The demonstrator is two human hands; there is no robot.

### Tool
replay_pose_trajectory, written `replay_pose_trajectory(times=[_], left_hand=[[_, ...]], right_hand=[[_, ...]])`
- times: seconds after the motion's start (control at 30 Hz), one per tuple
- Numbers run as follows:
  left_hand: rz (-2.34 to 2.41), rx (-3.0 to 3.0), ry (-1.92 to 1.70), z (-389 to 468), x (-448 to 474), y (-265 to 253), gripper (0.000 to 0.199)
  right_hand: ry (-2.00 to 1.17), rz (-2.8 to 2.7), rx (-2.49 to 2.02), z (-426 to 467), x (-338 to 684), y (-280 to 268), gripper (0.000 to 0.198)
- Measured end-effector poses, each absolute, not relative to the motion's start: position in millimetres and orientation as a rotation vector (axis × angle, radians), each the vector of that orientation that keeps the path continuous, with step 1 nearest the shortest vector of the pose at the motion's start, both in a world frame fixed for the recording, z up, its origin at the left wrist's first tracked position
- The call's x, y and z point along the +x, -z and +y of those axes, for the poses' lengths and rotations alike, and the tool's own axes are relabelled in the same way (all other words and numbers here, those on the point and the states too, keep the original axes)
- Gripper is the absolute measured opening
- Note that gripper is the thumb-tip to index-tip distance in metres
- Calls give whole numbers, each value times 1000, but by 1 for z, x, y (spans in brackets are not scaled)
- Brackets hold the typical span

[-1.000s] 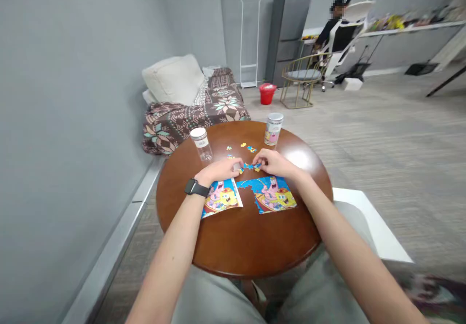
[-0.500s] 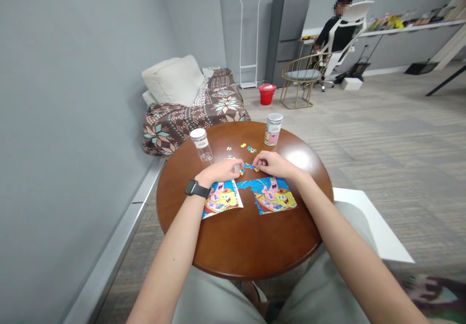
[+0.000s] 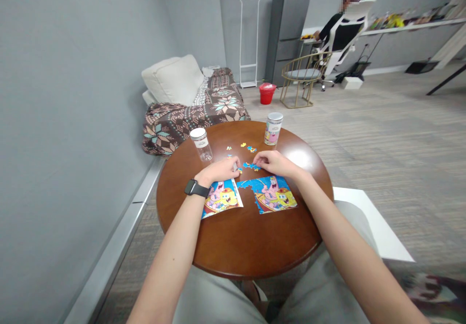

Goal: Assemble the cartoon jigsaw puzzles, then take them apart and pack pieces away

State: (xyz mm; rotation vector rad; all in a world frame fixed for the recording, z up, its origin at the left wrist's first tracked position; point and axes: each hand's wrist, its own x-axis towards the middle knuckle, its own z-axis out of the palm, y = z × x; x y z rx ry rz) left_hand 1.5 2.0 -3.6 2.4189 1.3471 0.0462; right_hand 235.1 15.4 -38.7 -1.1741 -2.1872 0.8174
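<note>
On a round wooden table (image 3: 233,246) lies a partly joined jigsaw puzzle (image 3: 274,195) with cartoon figures, its upper left part open. A picture sheet (image 3: 224,200) showing the same scene lies left of it, partly under my left wrist. My left hand (image 3: 224,169), a dark watch at its wrist, is closed with a greyish puzzle piece (image 3: 236,166) at its fingertips. My right hand (image 3: 274,162) is bent in a pinch at a small blue puzzle piece (image 3: 257,167); the fingertips partly hide it. More blue pieces (image 3: 248,165) lie between the hands.
Loose pieces (image 3: 251,149) are scattered beyond my hands. A clear lidded jar (image 3: 202,146) stands at the back left, a printed can (image 3: 273,129) at the back right. Past the table are a covered sofa (image 3: 204,105), a red bin (image 3: 267,93), a wire chair (image 3: 302,75) and a seated person (image 3: 331,27).
My left fingers have drawn slightly back and up. The right fingers have shifted a little, showing more of the blue pieces. The seated person has moved, one arm now on the desk.
</note>
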Motion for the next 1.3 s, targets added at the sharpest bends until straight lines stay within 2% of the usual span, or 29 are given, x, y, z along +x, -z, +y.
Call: replay_pose_trajectory(times=[0.4, 0.73, 0.87, 1.07, 1.17, 1.3], left_hand=[[1361, 2421, -45, -1, 2, -2, 21], [1372, 2436, -38, 3, -2, 2, 19], [1392, 2447, -29, 2, -2, -2, 15], [1419, 2460, -7, 2, -2, -3, 17], [1426, 2452, -6, 2, -2, -3, 16], [1423, 2459, 1, 2, -3, -3, 15]], right_hand=[[-783, -2164, -1158, 17, 235, 41, 18], [-518, -2060, -1396, 17, 244, 36, 34], [-488, -2043, -1457, 18, 246, 38, 33], [-439, -2333, -1257, 13, 241, 35, 12], [-431, -2386, -1215, 10, 238, 33, 14], [-463, -2347, -1205, 10, 236, 36, 25]])
